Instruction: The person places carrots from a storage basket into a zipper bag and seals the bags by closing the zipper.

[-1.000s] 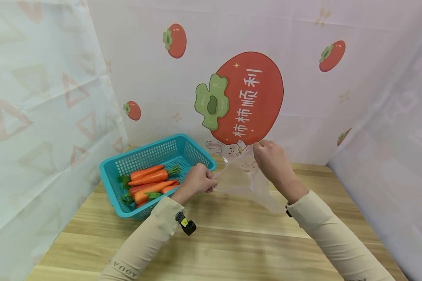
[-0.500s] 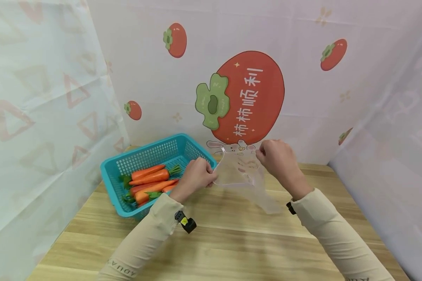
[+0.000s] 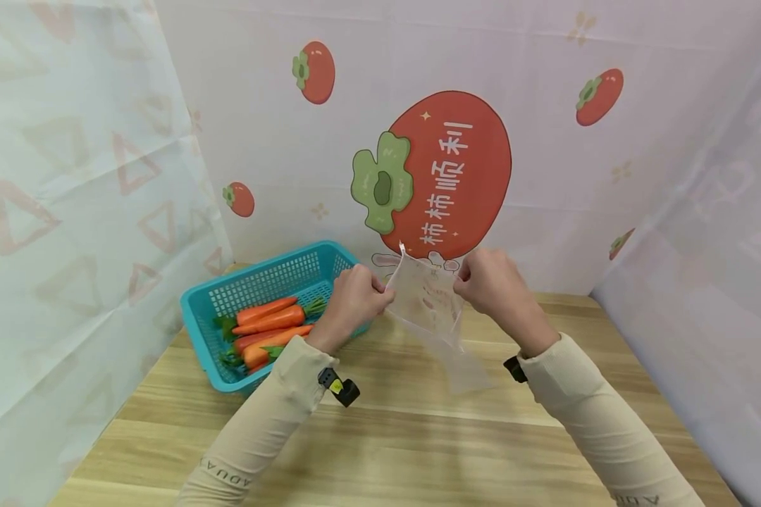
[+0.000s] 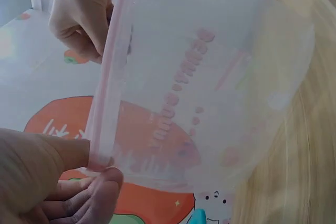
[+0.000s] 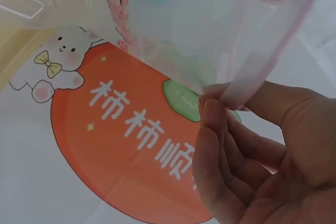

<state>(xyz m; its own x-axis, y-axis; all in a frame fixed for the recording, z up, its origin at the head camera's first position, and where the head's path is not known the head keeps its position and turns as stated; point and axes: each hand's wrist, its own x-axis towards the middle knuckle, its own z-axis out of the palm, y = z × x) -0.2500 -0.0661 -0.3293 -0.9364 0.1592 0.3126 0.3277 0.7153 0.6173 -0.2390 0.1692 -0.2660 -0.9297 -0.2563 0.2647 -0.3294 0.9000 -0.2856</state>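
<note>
A translucent zip-lock bag (image 3: 426, 292) with pink lettering hangs between both hands above the table. My left hand (image 3: 354, 299) pinches the bag's left edge between thumb and fingers. In the left wrist view, a pink zip strip (image 4: 107, 77) runs along the bag's mouth, and the left thumb and fingertips grip one end of it. My right hand (image 3: 496, 296) pinches the opposite side; the right wrist view has its thumb and index finger at the strip's other end (image 5: 247, 85). The bag's bottom trails down toward the front right.
To the left, a blue plastic basket (image 3: 198, 341) holds several orange carrots (image 3: 273, 322) with green tops; my left forearm overlaps its near right side. The wooden table (image 3: 406, 451) meets a printed backdrop (image 3: 279, 148) at the back, with sheets on both sides.
The bag's free upper corner has risen, and its mouth has turned. My left hand has shifted slightly upward. Both hands keep their grip, while the basket and carrots stay where they were.
</note>
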